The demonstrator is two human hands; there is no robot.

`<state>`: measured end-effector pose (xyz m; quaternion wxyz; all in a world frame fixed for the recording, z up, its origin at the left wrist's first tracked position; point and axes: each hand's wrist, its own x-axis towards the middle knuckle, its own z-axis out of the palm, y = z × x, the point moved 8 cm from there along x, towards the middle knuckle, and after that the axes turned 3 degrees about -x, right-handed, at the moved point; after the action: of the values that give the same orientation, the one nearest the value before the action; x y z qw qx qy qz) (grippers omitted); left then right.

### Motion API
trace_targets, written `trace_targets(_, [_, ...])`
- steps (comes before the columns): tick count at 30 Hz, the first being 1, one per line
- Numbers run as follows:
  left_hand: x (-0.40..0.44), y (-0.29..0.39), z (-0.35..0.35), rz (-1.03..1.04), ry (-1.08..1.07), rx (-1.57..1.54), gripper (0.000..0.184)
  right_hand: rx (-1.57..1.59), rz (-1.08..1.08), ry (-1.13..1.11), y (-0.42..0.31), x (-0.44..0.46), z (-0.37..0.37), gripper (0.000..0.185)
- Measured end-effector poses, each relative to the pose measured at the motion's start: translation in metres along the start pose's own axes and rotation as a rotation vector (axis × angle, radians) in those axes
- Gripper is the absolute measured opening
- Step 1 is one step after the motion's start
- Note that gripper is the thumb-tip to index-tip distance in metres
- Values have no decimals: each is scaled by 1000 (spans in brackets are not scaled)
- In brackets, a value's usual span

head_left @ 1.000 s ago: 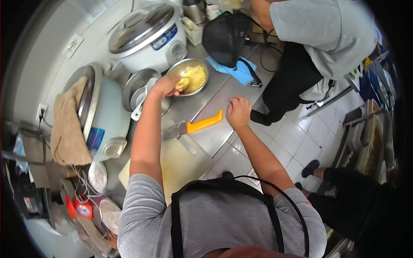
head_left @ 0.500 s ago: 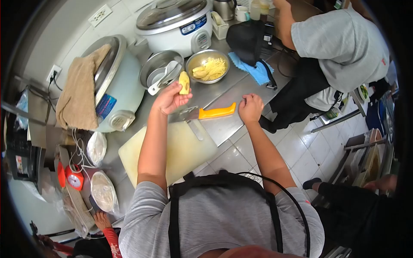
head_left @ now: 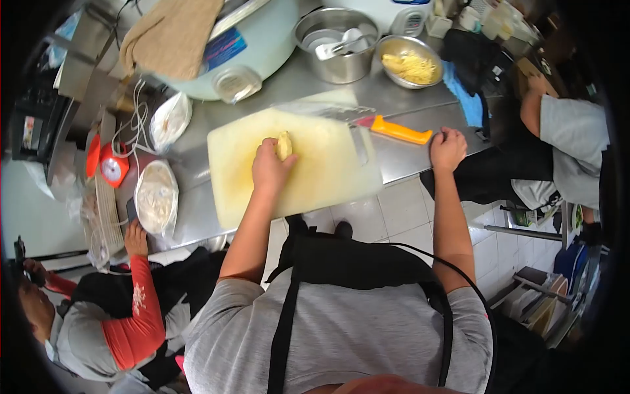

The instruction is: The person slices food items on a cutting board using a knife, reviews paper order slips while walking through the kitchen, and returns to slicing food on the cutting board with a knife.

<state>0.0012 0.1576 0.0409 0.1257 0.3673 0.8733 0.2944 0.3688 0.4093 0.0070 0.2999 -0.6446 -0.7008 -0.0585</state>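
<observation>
My left hand (head_left: 272, 164) holds a pale yellow peeled piece (head_left: 284, 146) over the left half of the cutting board (head_left: 315, 174). On the counter's edge rests my right hand (head_left: 449, 150), its fingers curled in and nothing visible in them. Just left of it lies a knife with an orange handle (head_left: 401, 130), its blade pointing left across the board's upper edge. Behind the knife, a metal bowl (head_left: 412, 61) contains yellow shreds and a larger yellow piece. Beside that bowl is a deeper steel pot (head_left: 336, 64) with a white-handled utensil in it.
A large cooker (head_left: 262, 49) with a brown towel (head_left: 172, 41) stands back left. Plastic bags (head_left: 156, 197) and a red scale (head_left: 114, 169) are on the left. Co-workers are at the lower left (head_left: 134, 315) and right (head_left: 574, 134). A blue cloth (head_left: 464, 95) lies by a black bag.
My left hand took a yellow piece out of the bowl and brought it down over the board. The view has swung left, and a co-worker at lower left has come into sight.
</observation>
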Motion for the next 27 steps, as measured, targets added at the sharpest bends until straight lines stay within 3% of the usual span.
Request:
trace_targets(3, [-12, -13, -1, -32, 42, 39, 58, -19, -24, -16, -2, 0, 2, 21])
trace_targets(6, [-18, -18, -8, -191, -82, -169, 58, 10, 11, -79, -1, 0, 1, 27])
trace_targets(8, [-11, -49, -1, -106, -106, -410, 56, 83, 64, -123, -1, 4, 2, 30])
trace_targets(9, [-6, -61, -2, -61, -115, -528, 56, 136, -82, -113, -21, 7, -3, 32])
trace_targets(11, [0, -53, -16, 185, -135, -461, 54, 241, -364, -105, -73, -3, -19, 34])
trace_targets(12, [2, -46, -23, 309, -145, -423, 54, 351, -422, -218, -100, -9, -22, 36])
trace_targets(13, [5, -38, -23, 359, -233, -374, 57, 258, -468, -262, -121, -18, -22, 38])
trace_targets(16, [8, -14, -19, 442, -307, -191, 58, 107, -563, -436, -155, -39, -15, 40])
trace_targets(19, [10, -7, -8, 530, -311, -90, 60, 6, -508, -544, -160, -41, -3, 45])
trace_targets(22, [11, -11, -12, 539, -221, -96, 61, -47, -562, -591, -171, -45, 2, 43])
trace_targets(25, [11, -33, -13, 395, -157, -143, 59, 66, -641, -615, -186, -52, -8, 37])
trace_targets(27, [10, -30, -19, 476, -39, -145, 55, 108, -581, -675, -193, -58, -25, 35])
